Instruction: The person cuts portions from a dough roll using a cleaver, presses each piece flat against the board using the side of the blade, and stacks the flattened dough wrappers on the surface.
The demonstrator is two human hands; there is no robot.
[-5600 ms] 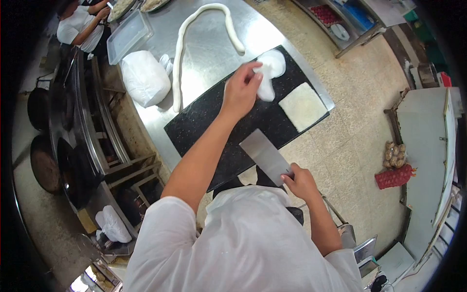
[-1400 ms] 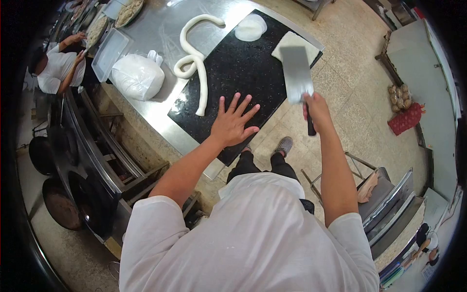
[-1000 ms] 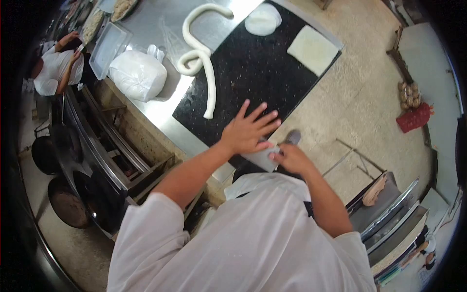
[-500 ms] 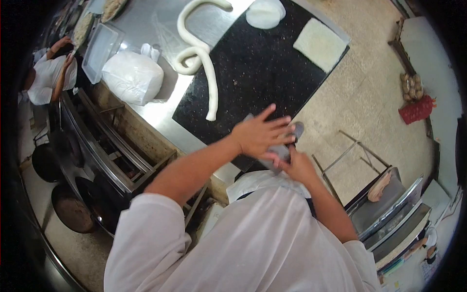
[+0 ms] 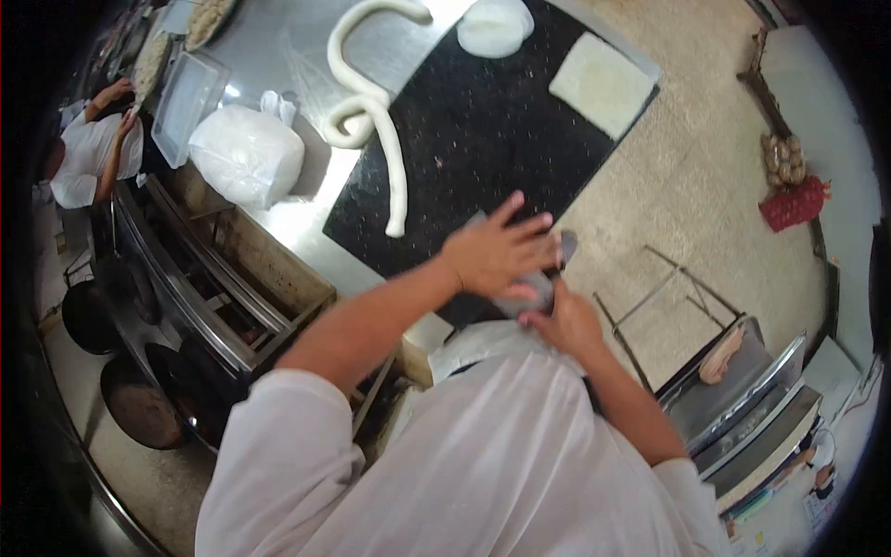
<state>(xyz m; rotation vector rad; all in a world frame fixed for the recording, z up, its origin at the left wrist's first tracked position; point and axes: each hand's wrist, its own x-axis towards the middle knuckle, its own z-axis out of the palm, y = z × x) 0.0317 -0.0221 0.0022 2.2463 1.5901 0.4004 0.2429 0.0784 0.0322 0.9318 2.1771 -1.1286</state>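
My left hand lies palm down with fingers spread over a grey, flat blade that looks like a cleaver. Its dark handle is mostly hidden. Close by, my right hand is closed around the handle end, thumb toward the blade. Whatever lies under the blade is out of sight. A long rope of white dough stretches from the black board onto the steel counter, with a loop at its middle. Its near end lies left of and beyond my left hand.
A round white stack and a pale square slab sit at the board's far end. Left are a white plastic bag, a clear tub, pans and another person. A metal rack stands right.
The view shifts slightly, so the counter and dough appear a little further left. My left hand stays spread over the blade; my right hand keeps its grip.
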